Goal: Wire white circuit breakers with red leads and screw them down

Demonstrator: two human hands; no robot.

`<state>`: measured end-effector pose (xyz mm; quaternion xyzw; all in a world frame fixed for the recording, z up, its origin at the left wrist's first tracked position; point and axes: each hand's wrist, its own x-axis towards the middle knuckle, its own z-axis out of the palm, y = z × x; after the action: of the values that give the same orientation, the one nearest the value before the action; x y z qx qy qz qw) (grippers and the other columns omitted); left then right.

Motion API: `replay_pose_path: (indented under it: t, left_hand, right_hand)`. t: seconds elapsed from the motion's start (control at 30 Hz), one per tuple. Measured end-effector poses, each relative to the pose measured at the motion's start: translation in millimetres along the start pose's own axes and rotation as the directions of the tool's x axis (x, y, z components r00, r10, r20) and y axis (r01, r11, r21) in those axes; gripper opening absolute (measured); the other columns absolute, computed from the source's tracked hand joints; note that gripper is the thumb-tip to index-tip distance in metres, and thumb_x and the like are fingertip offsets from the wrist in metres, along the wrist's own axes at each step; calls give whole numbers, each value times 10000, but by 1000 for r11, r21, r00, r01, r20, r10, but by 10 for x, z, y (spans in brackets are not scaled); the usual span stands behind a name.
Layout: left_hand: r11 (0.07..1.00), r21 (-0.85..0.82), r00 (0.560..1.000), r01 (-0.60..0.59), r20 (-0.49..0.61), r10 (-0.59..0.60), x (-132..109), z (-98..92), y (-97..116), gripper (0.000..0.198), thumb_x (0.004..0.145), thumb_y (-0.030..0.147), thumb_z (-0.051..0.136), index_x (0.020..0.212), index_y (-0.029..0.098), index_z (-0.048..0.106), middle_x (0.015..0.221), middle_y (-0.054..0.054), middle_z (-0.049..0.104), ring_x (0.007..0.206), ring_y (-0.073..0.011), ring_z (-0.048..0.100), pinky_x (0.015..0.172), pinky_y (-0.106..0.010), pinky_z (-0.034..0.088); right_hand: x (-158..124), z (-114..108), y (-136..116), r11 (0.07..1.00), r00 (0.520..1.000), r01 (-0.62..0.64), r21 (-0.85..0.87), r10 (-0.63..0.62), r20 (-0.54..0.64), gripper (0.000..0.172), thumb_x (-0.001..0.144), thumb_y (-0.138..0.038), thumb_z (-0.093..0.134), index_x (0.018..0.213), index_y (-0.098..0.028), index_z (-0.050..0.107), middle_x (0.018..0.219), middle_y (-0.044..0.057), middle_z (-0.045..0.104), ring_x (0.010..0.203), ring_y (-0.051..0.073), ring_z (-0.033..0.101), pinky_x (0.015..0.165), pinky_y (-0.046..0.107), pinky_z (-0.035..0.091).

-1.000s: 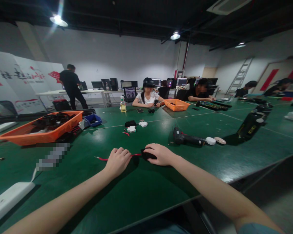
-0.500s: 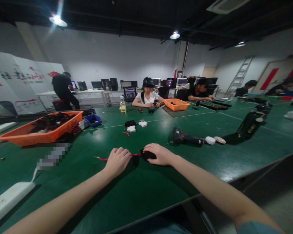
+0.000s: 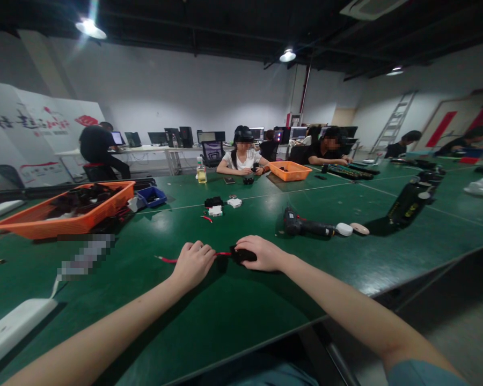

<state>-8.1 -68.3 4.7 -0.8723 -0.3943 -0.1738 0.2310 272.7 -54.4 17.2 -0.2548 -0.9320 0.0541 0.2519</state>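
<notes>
My left hand [image 3: 194,264] is closed around a red wire [image 3: 168,260], whose bare end sticks out to the left. The wire runs on to the right into a small black part [image 3: 244,255] that looks like a plastic housing. Over that part my right hand [image 3: 263,253] is curled, gripping it just above the table [image 3: 177,327]. Palm and fingers hide much of it. Beyond the hands lie a black piece [image 3: 213,202], white pieces [image 3: 215,211] and a short red wire [image 3: 206,219].
An orange basket [image 3: 36,228] of dark parts and a blue bin [image 3: 152,197] stand at the left. Nearer is a white power strip [image 3: 20,327]. To the right lie a cordless drill [image 3: 308,225] and a tilted black bottle [image 3: 406,203]. Co-workers [image 3: 243,161] sit across the table.
The view has shifted very slightly. Both hands keep their hold on the red wire and the black part. At the back left, a person in black has lowered onto the stool.
</notes>
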Motion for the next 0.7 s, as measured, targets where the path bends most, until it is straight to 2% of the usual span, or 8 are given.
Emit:
replay_pose_path:
  t: [0.3,0.7]
  left_hand:
    - [999,41,1000,18,13,-18,5,15,0,244,991,283,460,915,214,681,897,-72,692,898,-233,562,754,-388,336]
    - [998,55,999,14,47,-17,12,-27,3,261,998,288,449,941,228,696,898,-70,688,897,-241,562,751,-388,327]
  right_hand:
    - [21,-17,-74,1000,999,-21,-18,21,30,407,835,-250,692,1227,-176,614,1245,122,628,1161,250,579,1010,409,455]
    - [8,34,-44,997,998,-55,-58,56,19,363,847,-297,688,1193,-201,631,1236,113,610,1145,252,574,989,415,463]
